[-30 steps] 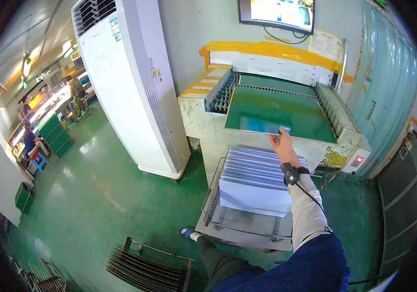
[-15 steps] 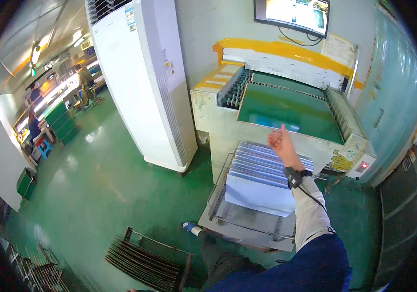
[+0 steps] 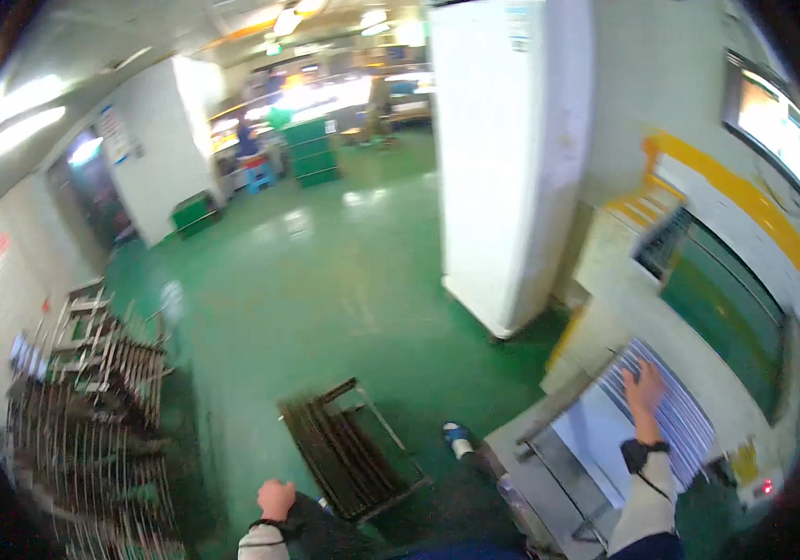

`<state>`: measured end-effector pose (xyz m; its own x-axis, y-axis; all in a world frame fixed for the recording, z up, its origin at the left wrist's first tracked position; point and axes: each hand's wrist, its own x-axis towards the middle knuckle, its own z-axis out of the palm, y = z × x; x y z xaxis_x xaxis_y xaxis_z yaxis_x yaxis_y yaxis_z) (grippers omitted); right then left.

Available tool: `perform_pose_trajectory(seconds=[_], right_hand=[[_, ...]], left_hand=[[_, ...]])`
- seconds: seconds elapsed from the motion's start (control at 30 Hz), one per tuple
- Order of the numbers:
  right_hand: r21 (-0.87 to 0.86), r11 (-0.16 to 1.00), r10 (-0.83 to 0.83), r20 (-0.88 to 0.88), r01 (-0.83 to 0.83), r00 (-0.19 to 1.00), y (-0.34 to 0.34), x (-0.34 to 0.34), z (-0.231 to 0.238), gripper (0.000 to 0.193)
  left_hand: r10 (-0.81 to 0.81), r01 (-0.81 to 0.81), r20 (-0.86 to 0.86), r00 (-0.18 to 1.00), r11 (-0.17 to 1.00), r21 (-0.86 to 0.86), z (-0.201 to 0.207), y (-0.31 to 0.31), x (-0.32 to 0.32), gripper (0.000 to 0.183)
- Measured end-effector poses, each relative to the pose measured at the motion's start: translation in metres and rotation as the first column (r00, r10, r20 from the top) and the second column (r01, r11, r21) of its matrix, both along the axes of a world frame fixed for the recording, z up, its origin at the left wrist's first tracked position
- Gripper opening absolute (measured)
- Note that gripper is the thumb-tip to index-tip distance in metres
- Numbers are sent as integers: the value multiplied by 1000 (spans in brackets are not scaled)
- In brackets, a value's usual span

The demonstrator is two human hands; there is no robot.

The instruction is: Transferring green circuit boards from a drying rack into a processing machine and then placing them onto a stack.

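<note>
My right hand reaches over a rack of upright white sheets. Its fingers are spread and hold nothing; whether the tips touch the sheets I cannot tell. A dark band with a cable circles that wrist. Low on the left, my left hand hangs with its fingers curled in, slightly blurred, and no object shows in it. Nearest to it on the floor is a dark slatted metal rack. Behind the sheets stands a pale machine with a green surface and yellow tape along its back.
Several slatted racks crowd the left wall. A tall white cabinet-like unit stands on the green floor. Far back are green crates and a person on a blue stool. A screen hangs at the upper right.
My view has swung left, so the machine and sheets sit further right. My right hand has come down from before the machine to the sheets. My left hand has come into view.
</note>
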<state>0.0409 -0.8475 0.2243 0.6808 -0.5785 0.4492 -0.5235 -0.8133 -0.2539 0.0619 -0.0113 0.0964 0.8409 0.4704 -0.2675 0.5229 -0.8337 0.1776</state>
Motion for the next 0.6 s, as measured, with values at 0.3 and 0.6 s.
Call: perform_pose_trajectory(seconds=[0.3, 0.6], right_hand=[[51, 987, -136, -266, 155, 954, 5, 10, 10, 64], [-42, 982, -188, -313, 184, 931, -30, 20, -6, 65]], left_hand=[[68, -67, -27, 997, 997, 40, 20, -11, -8, 44], [87, -86, -18, 996, 994, 65, 21, -20, -2, 41]])
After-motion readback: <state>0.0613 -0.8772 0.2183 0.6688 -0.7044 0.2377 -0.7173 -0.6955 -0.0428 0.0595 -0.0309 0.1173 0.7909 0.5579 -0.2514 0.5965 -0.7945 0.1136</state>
